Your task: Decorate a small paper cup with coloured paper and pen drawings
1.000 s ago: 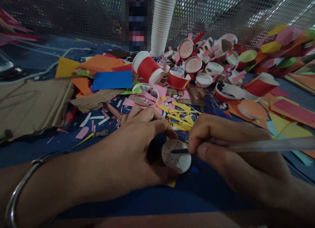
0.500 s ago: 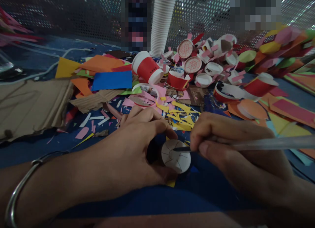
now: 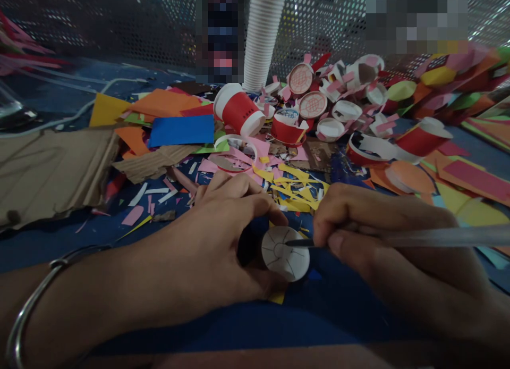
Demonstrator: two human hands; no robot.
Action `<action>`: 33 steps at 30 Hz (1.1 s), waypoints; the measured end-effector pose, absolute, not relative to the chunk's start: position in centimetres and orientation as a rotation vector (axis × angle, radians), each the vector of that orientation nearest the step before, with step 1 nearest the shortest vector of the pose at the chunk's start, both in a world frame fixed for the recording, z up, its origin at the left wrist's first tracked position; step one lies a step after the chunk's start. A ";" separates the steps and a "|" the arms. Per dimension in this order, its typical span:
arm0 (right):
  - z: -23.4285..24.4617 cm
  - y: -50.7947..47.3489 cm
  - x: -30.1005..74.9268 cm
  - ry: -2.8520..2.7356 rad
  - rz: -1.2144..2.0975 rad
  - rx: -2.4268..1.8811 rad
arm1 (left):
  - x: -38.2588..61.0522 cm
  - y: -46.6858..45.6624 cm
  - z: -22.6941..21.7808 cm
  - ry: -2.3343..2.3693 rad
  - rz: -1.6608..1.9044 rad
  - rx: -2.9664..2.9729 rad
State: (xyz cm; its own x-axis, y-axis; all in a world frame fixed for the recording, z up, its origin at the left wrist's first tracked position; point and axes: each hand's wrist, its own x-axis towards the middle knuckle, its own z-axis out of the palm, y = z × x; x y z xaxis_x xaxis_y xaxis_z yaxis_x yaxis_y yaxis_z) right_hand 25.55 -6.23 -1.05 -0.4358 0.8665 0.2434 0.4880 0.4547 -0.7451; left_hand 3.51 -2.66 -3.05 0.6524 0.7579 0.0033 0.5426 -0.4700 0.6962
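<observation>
My left hand is wrapped round a small paper cup lying on its side, its white round bottom turned toward me. Thin lines are drawn across that bottom like spokes. My right hand pinches a clear pen whose dark tip rests on the right part of the cup bottom. A metal bangle sits on my left wrist. Both hands rest low over the blue table surface.
Coloured paper scraps litter the table behind my hands. Red paper cups and cut cup bottoms lie further back, with a tall stack of white cups against a perforated metal screen. Brown cardboard lies at left, coloured sheets at right.
My right hand and the pen have drawn slightly to the right, so the tip sits nearer the cup bottom's right side. The left hand and cup stay still.
</observation>
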 end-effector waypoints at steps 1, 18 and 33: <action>-1.0 -6.2 25.5 -2.083 0.793 -1.118 | 3.5 -2.7 -3.0 1.005 0.406 2.191; -1.1 -6.6 25.8 -2.076 0.763 -1.123 | 3.4 -2.8 -2.8 1.016 0.383 2.209; -1.0 -6.9 25.8 -2.037 0.807 -1.121 | 3.4 -2.6 -2.7 1.008 0.372 2.190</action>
State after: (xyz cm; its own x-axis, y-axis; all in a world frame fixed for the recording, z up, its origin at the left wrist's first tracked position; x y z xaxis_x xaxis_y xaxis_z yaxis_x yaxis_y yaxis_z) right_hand 25.75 -6.90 -0.99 -0.4088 0.8763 0.2548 0.4640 0.4400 -0.7689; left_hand 3.39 -2.65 -2.69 0.6579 0.7527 -0.0255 0.5557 -0.4623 0.6910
